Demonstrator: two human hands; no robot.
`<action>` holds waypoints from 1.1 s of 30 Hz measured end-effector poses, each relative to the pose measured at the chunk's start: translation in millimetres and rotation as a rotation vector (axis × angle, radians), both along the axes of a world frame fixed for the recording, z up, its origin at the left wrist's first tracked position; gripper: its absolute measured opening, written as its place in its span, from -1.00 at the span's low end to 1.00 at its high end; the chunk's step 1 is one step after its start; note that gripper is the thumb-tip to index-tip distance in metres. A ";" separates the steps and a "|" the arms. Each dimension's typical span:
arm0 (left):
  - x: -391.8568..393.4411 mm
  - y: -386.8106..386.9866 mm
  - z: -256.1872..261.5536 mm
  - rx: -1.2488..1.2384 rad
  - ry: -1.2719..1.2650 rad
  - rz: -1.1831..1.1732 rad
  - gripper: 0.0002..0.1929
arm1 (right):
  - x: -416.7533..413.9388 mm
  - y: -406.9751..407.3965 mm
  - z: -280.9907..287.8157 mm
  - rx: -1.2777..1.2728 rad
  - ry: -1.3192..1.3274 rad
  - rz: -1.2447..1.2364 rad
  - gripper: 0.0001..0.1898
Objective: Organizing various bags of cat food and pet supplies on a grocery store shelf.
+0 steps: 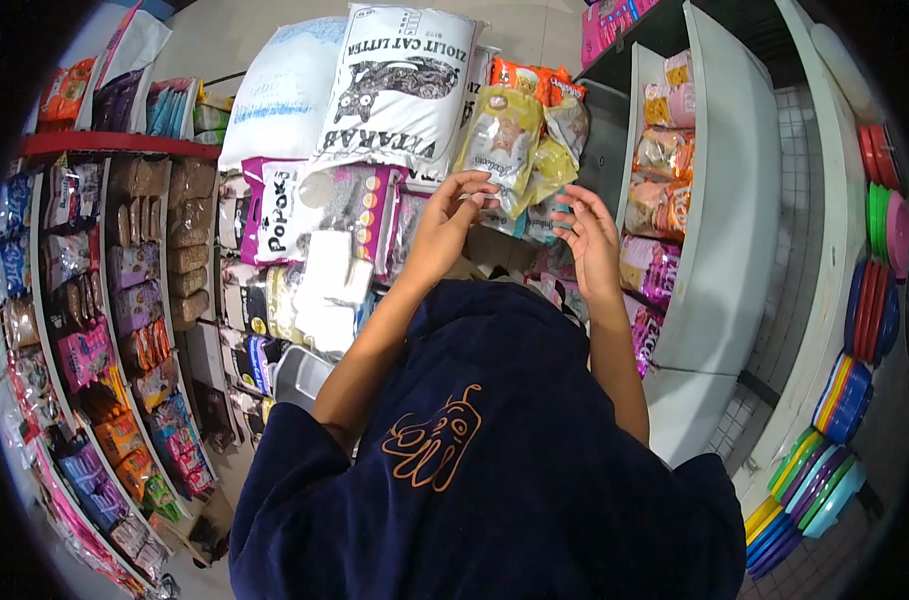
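Observation:
My left hand (pixel 452 225) is at the lower left edge of a yellow pouch of pet food (pixel 503 139). Its fingers are half curled with no object between them; whether they touch the pouch I cannot tell. To the right, my right hand (pixel 591 238) holds nothing, its fingers spread and bent toward the left hand. A second yellow pouch (pixel 555 169) and teal pouches (pixel 502 222) lie between and just beyond the hands. Orange packets (pixel 520 77) rest above them. Left of this pile lies a big white cat litter sack (pixel 402 90).
Another white sack (pixel 282 97) and a purple-edged Popoki bag (pixel 274 210) lie at the left. Shelves of packets (pixel 135 285) line the far left. A white shelf panel (pixel 713 187) stands close on my right, with colored plastic bowls (pixel 844 405) beyond it.

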State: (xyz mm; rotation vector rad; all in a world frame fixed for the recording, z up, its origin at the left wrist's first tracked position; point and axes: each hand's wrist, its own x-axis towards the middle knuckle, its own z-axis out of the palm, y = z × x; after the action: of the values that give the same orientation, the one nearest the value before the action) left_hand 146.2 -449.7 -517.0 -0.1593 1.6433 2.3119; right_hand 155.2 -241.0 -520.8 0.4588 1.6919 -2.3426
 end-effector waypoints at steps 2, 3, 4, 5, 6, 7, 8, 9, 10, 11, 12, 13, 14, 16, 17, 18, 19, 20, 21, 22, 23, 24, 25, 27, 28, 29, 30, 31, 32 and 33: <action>-22.7 -8.0 -3.8 -0.018 0.009 -0.015 -0.73 | -17.7 -3.0 -3.2 0.007 0.010 -0.011 -0.70; -34.4 -12.4 -6.5 -0.019 0.007 -0.022 -0.73 | -24.3 -3.6 -5.2 0.006 0.008 -0.018 -0.70; -45.1 -16.7 -9.4 -0.033 0.019 -0.025 -0.73 | -30.0 -3.7 -7.4 0.001 0.000 -0.057 -0.70; -53.4 -20.3 -12.4 -0.048 0.029 -0.029 -0.73 | -34.8 -2.9 -10.2 -0.004 -0.011 -0.097 -0.70; -62.5 -22.6 -9.9 -0.070 0.013 -0.030 -0.73 | -39.8 -2.3 -11.8 -0.015 -0.012 -0.131 -0.70; -69.8 -24.1 -13.0 -0.072 0.007 -0.042 -0.73 | -42.4 -1.1 -13.5 -0.016 -0.019 -0.143 -0.70; -76.0 -24.9 -18.7 -0.083 -0.003 -0.049 -0.74 | -42.2 0.8 -15.3 0.006 -0.044 -0.181 -0.70; -83.5 -25.8 -23.9 -0.096 -0.009 -0.053 -0.74 | -45.1 1.8 -13.6 0.027 -0.063 -0.215 -0.70; -89.6 -26.0 -29.9 -0.120 -0.031 -0.080 -0.73 | -46.1 5.2 -19.2 0.009 -0.083 -0.231 -0.69; -94.6 -24.5 -36.6 -0.123 -0.038 -0.090 -0.73 | -47.3 8.1 -23.3 0.007 -0.090 -0.240 -0.69; -100.1 -21.5 -41.1 -0.142 -0.082 -0.120 -0.72 | -49.3 11.5 -25.4 -0.005 -0.109 -0.255 -0.69; -105.2 -18.3 -46.1 -0.161 -0.127 -0.148 -0.71 | -51.8 15.0 -28.1 -0.018 -0.129 -0.268 -0.69; -110.1 -15.1 -51.5 -0.166 -0.147 -0.172 -0.69 | -55.0 18.7 -31.7 -0.015 -0.155 -0.282 -0.69; -117.6 -8.1 -59.5 -0.175 -0.179 -0.188 -0.68 | -61.8 25.0 -35.5 0.003 -0.192 -0.296 -0.69; -121.9 -5.2 -63.8 -0.183 -0.201 -0.194 -0.68 | -66.3 28.0 -38.2 0.020 -0.220 -0.300 -0.69; -126.3 -0.7 -65.7 -0.186 -0.210 -0.181 -0.65 | -69.9 32.1 -41.6 0.019 -0.234 -0.301 -0.69; -129.9 2.1 -69.4 -0.188 -0.223 -0.181 -0.65 | -75.6 36.3 -46.5 0.014 -0.255 -0.300 -0.69; -133.1 4.0 -74.0 -0.225 -0.207 -0.198 -0.63 | -81.0 39.6 -51.7 0.008 -0.276 -0.297 -0.69; -138.6 7.1 -80.7 -0.260 -0.185 -0.215 -0.60 | -87.5 42.7 -59.6 0.006 -0.285 -0.294 -0.69; -143.6 10.1 -87.6 -0.262 -0.195 -0.213 -0.60 | -93.8 44.8 -68.5 -0.004 -0.315 -0.290 -0.70; -148.8 12.9 -95.1 -0.297 -0.228 -0.225 -0.54 | -100.9 47.0 -78.4 -0.014 -0.346 -0.286 -0.71; -151.6 17.2 -105.3 -0.330 -0.267 -0.244 -0.48 | -106.7 51.2 -94.4 -0.015 -0.361 -0.287 -0.71; -156.1 20.1 -117.5 -0.334 -0.286 -0.245 -0.48 | -114.1 52.7 -112.8 -0.014 -0.403 -0.243 -0.70; -177.6 27.0 -155.6 -0.373 -0.346 -0.180 -0.37 | -132.5 53.8 -155.6 -0.019 -0.474 -0.200 -0.69; -187.2 23.0 -187.6 -0.427 -0.331 -0.187 -0.30 | -145.7 49.4 -179.0 0.010 -0.522 -0.172 -0.67; -197.4 25.2 -213.7 -0.494 -0.275 -0.194 -0.27 | -155.7 47.6 -202.5 0.043 -0.576 -0.147 -0.66; -209.0 28.4 -238.2 -0.558 -0.215 -0.206 -0.25 | -166.4 45.3 -224.8 0.131 -0.553 -0.104 -0.62; -224.6 30.2 -262.1 -0.566 -0.247 -0.213 -0.25 | -176.3 42.0 -248.8 0.214 -0.527 -0.053 -0.58; -237.6 34.4 -285.6 -0.672 -0.208 -0.240 -0.26 | -182.7 40.0 -274.6 0.208 -0.561 -0.045 -0.58; -252.9 42.2 -303.4 -0.770 -0.142 -0.268 -0.27 | -200.4 39.6 -296.8 0.233 -0.542 -0.049 -0.54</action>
State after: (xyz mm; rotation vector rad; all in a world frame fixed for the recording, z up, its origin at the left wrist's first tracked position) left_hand -106.7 -407.6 -820.4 -0.2377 2.2242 1.3524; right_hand -45.2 -201.5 -817.6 1.0729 1.6840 -1.8157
